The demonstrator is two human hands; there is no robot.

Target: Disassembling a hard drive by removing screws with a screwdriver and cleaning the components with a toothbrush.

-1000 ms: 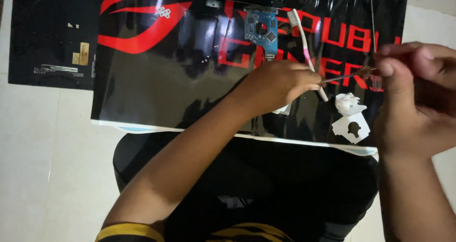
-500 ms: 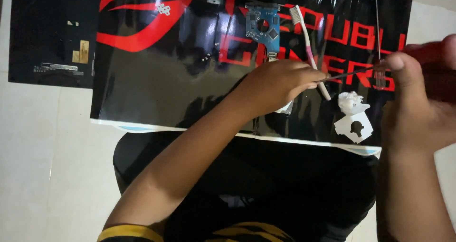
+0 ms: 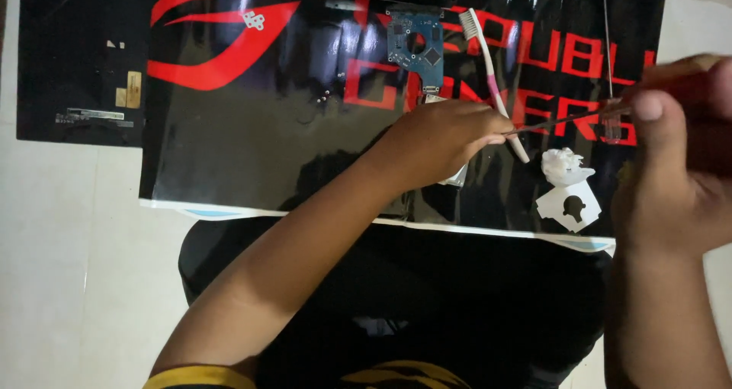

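A glossy black mat (image 3: pixel 252 152) with red lettering lies on the pale floor (image 3: pixel 69 267). Above it, the right hand (image 3: pixel 679 160) and left hand (image 3: pixel 446 141) each pinch an end of a thin, dark, straight rod (image 3: pixel 560 120), both grips clenched on it. Below lie a pink toothbrush (image 3: pixel 492 76), a blue circuit board (image 3: pixel 415 49) and crumpled white tissue (image 3: pixel 563 164).

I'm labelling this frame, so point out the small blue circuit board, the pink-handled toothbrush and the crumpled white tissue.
small blue circuit board (image 3: pixel 415 49): head view, middle of the board.
pink-handled toothbrush (image 3: pixel 489 76): head view, on the pink handle.
crumpled white tissue (image 3: pixel 563 164): head view, centre of the wad.
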